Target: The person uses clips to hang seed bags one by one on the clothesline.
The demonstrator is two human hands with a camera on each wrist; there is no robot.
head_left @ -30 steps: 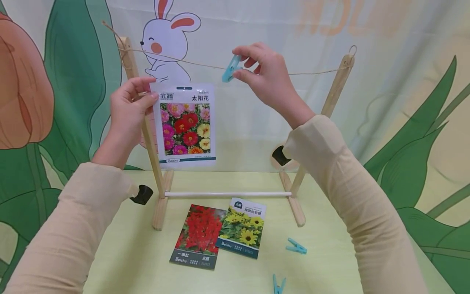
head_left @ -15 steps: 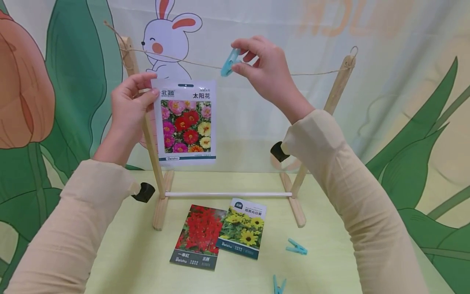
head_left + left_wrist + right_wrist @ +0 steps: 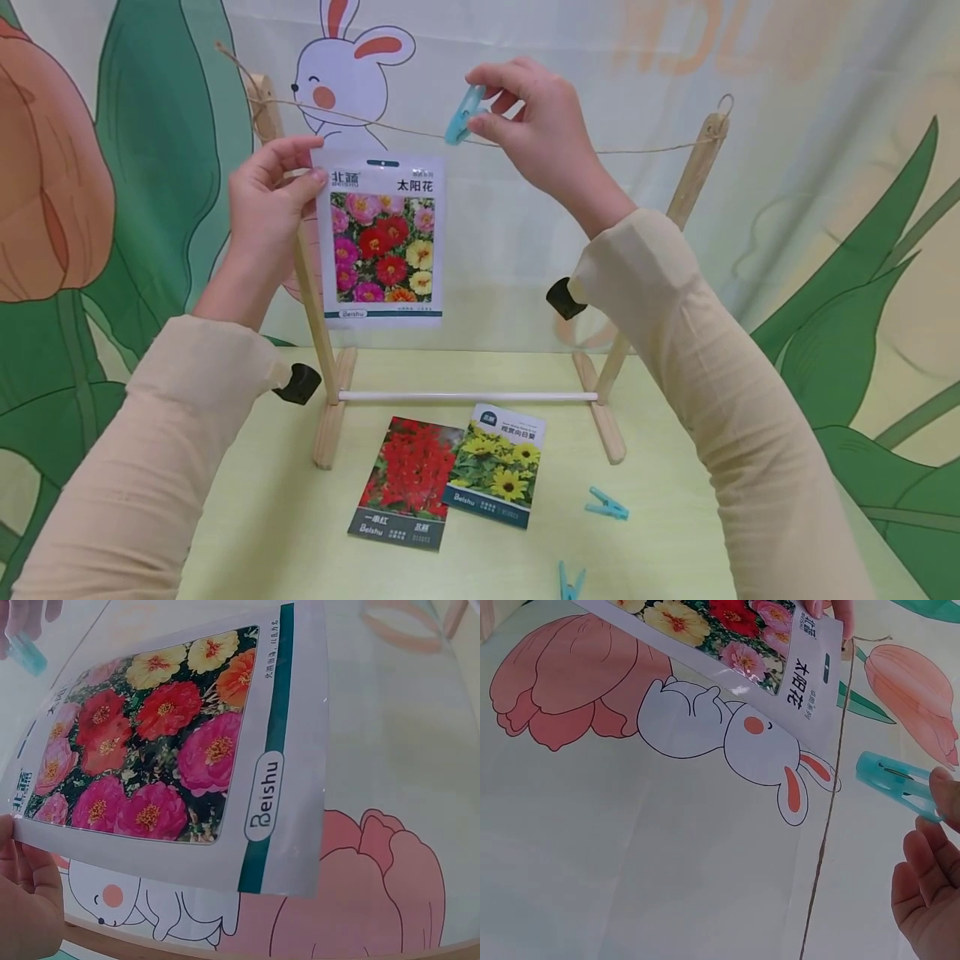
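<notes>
My left hand (image 3: 272,193) pinches the upper left edge of a white seed packet (image 3: 382,242) printed with pink, red and yellow flowers. The packet hangs upright, its top edge a little below the twine (image 3: 405,130). In my right hand (image 3: 536,125) a light blue clothespin (image 3: 463,115) is held between thumb and fingers, overlapping the twine in the head view. The right wrist view shows the clothespin (image 3: 896,780) apart from the twine (image 3: 832,802), off to one side of it, with the packet's top corner (image 3: 821,682) close to the line.
Wooden posts (image 3: 693,179) carry the twine, joined low down by a white rod (image 3: 465,397). On the table lie a red-flower packet (image 3: 408,479), a sunflower packet (image 3: 497,467) overlapping it, and two more blue clothespins (image 3: 606,504) at the right and front. A printed curtain hangs behind.
The left hand has raised the flower packet nearer the twine. The right hand has lifted the clothespin up and slightly left. The things on the table stay put.
</notes>
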